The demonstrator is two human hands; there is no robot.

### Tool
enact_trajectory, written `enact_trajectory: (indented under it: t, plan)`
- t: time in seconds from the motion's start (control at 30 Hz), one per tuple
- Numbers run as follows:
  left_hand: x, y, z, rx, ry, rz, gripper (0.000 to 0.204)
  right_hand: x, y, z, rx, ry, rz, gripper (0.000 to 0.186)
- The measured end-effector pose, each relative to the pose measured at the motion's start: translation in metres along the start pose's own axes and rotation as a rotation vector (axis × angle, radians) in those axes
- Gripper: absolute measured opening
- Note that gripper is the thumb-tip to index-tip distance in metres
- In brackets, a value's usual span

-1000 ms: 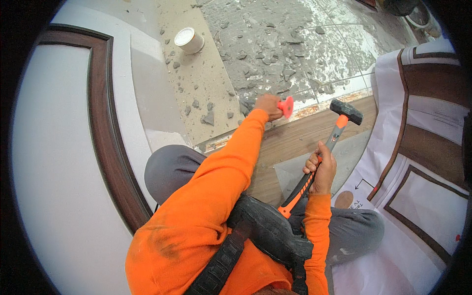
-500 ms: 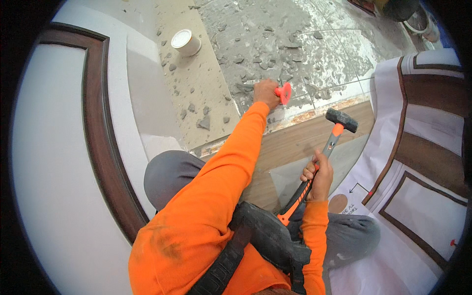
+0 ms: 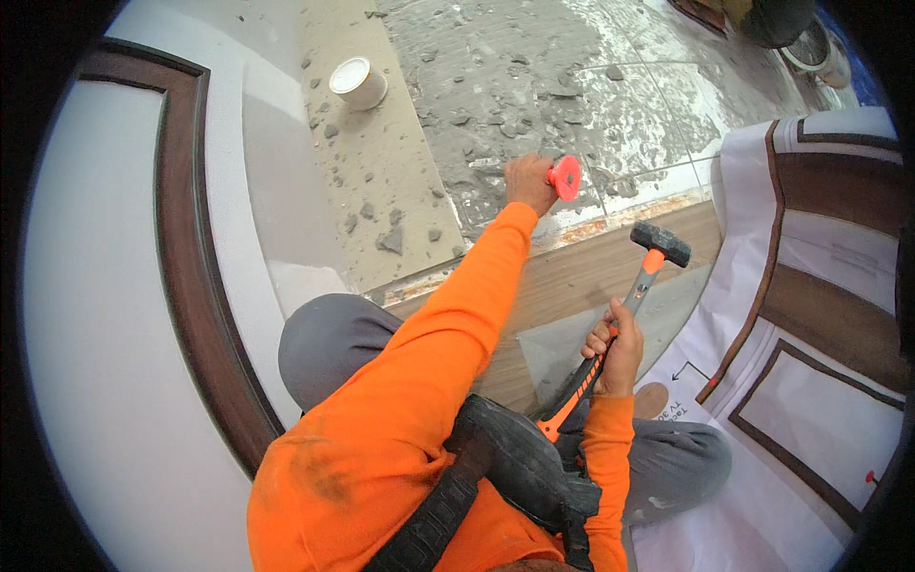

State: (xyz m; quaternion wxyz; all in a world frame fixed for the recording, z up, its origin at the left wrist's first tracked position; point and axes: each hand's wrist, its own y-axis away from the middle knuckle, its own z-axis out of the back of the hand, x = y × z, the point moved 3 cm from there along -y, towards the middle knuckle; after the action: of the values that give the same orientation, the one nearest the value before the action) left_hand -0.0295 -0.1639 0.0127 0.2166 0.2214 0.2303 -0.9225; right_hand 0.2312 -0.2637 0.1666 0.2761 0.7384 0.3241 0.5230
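Note:
My left hand (image 3: 530, 183) is stretched forward, closed around a chisel whose round red hand guard (image 3: 566, 178) shows to the right of the fist. The chisel's blade is hard to make out against the grey floor. Broken grey mortar and scraped tiles (image 3: 515, 100) lie just beyond that hand. Nearer my body, my right hand (image 3: 618, 351) grips the black, grey and orange handle of a club hammer (image 3: 660, 244). The hammer's dark steel head points up and away, apart from the chisel. Its orange butt end sits by my right thigh.
A white tub (image 3: 359, 84) stands on a beige board (image 3: 381, 181) strewn with mortar chunks. At the left is a white panel with a dark brown frame (image 3: 186, 238). A printed sheet (image 3: 810, 286) hangs at the right. Wood-look flooring (image 3: 534, 276) lies before me.
My left hand has shifted a little to the right with the chisel, whose red guard now faces me slightly more. The right hand and hammer have barely moved.

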Motion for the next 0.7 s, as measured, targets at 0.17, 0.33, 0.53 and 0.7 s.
enact_trajectory:
  t: [0.17, 0.33, 0.53, 0.7]
  plan:
    - [-0.04, 0.006, -0.026, 0.2, 0.368, -0.026, 0.021, -0.006, -0.001, -0.003, -0.006, 0.014, -0.02, 0.027]
    - [-0.089, -0.026, 0.001, 0.199, 0.209, -0.126, 0.015, -0.001, -0.001, 0.004, -0.023, 0.028, -0.029, 0.028]
    - [0.031, -0.033, 0.005, -0.186, -0.15, 0.029, 0.016, -0.005, -0.004, 0.01, -0.022, 0.001, -0.055, 0.027]
    - [-0.007, -0.027, -0.01, 0.181, -0.12, 0.296, 0.019, -0.005, -0.007, 0.011, -0.051, 0.011, -0.036, 0.026]
